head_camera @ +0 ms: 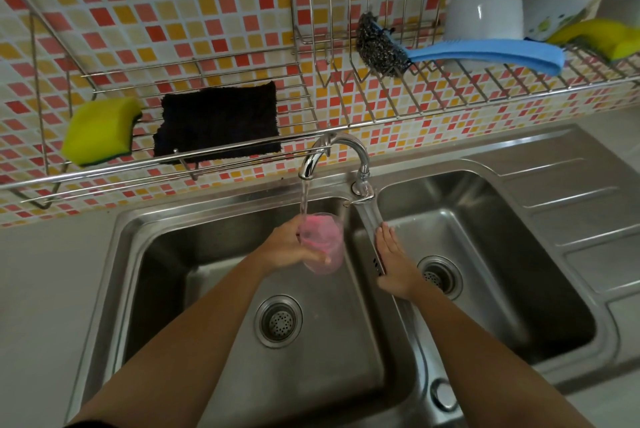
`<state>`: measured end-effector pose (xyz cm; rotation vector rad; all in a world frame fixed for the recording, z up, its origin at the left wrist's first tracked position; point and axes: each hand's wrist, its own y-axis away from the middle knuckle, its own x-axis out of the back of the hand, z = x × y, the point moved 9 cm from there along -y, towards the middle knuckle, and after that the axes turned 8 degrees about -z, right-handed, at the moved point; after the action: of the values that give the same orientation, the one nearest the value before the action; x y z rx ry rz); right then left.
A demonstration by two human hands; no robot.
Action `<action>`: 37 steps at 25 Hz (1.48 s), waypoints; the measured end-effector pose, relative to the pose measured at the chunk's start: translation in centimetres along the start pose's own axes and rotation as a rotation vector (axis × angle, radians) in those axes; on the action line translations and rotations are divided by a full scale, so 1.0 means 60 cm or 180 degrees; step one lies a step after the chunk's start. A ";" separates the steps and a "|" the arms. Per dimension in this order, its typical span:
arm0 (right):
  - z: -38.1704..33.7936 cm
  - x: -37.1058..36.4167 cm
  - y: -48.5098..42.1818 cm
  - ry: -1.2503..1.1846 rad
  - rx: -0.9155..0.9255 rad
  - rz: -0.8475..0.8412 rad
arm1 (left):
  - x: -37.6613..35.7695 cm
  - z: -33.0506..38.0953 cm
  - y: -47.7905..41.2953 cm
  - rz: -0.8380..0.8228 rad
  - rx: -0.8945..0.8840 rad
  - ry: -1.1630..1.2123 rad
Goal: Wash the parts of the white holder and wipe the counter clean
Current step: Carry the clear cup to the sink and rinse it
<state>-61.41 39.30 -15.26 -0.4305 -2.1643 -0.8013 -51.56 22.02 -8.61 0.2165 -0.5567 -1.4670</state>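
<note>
Cup: clear cup (323, 244) with pink cloth (317, 231) inside, under faucet (334, 159) stream, mouth tilted up toward spout, long axis roughly upright.
Left hand: your left hand (292, 245) wraps the cup.
Right hand: your right hand (394, 263) flat, fingers together, right of faucet on the sink divider (372, 226).

Pink-filled cup (323, 243) under running faucet (332, 157)
</note>
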 end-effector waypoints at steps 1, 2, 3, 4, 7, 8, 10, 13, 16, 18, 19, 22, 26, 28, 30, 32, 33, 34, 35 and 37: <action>-0.001 0.001 0.000 -0.0016 0.0004 0.0004 | -0.003 -0.002 0.001 -0.0080 0.0022 -0.0004; -0.002 0.001 0.000 -0.0033 -0.0002 0.0006 | -0.004 -0.005 0.003 -0.0129 0.0059 -0.0016; -0.004 0.001 0.000 -0.0053 -0.0009 0.0004 | -0.002 -0.008 0.005 -0.0139 0.0096 -0.0024; -0.005 0.001 0.000 -0.0072 -0.0017 -0.0001 | 0.002 -0.011 0.008 -0.0119 0.0130 -0.0012; -0.007 0.003 0.001 -0.0066 -0.0007 0.0031 | 0.004 -0.020 0.019 -0.0201 0.0141 -0.0073; -0.007 0.004 0.000 -0.0064 0.0007 0.0030 | 0.001 -0.025 0.023 -0.0274 0.0191 -0.0064; -0.006 0.001 -0.001 -0.0079 -0.0003 0.0021 | 0.000 -0.032 0.028 -0.0308 0.0294 -0.0022; -0.003 0.000 -0.002 -0.0144 -0.0078 0.0003 | 0.013 -0.035 0.025 -0.0086 0.0207 -0.0081; -0.002 -0.001 -0.001 -0.0224 -0.0067 0.0004 | 0.028 -0.035 0.019 0.0174 0.0153 -0.0009; 0.003 0.005 0.002 -0.0713 -0.0092 0.0157 | 0.034 -0.029 0.012 0.0278 0.0086 -0.0085; 0.007 0.018 0.003 -0.1028 -0.0102 0.0395 | 0.036 -0.027 0.009 0.0343 0.0048 -0.0124; 0.003 0.088 -0.009 -0.0951 -0.0084 0.1250 | 0.037 -0.023 0.005 0.0410 -0.0060 -0.0172; -0.065 0.157 -0.058 -0.0092 0.0370 0.1313 | 0.044 -0.022 0.001 0.0450 -0.0058 -0.0204; -0.089 0.157 -0.080 0.0374 0.0548 0.0933 | 0.046 -0.019 0.001 0.0477 -0.0077 -0.0130; -0.103 0.138 -0.098 0.0774 0.0563 0.0467 | 0.047 -0.018 0.003 0.0487 -0.0113 -0.0092; -0.115 0.124 -0.110 0.0954 0.0544 0.0259 | 0.044 -0.016 0.005 0.0536 -0.0156 -0.0076; -0.119 0.123 -0.115 0.0941 0.0501 0.0297 | 0.044 -0.016 0.006 0.0596 -0.0190 -0.0030; -0.117 0.125 -0.117 0.0808 0.0396 0.0403 | 0.045 -0.015 0.007 0.0664 -0.0212 0.0031; -0.109 0.133 -0.115 0.0518 0.0229 0.0606 | 0.046 -0.014 0.008 0.0719 -0.0237 0.0078; -0.076 0.156 -0.095 -0.0495 -0.0143 0.1158 | 0.047 -0.014 0.009 0.0785 -0.0303 0.0096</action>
<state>-67.94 32.42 -8.13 -0.9057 -2.1219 -0.6287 -50.65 19.17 -8.43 0.0909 -0.4702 -1.2451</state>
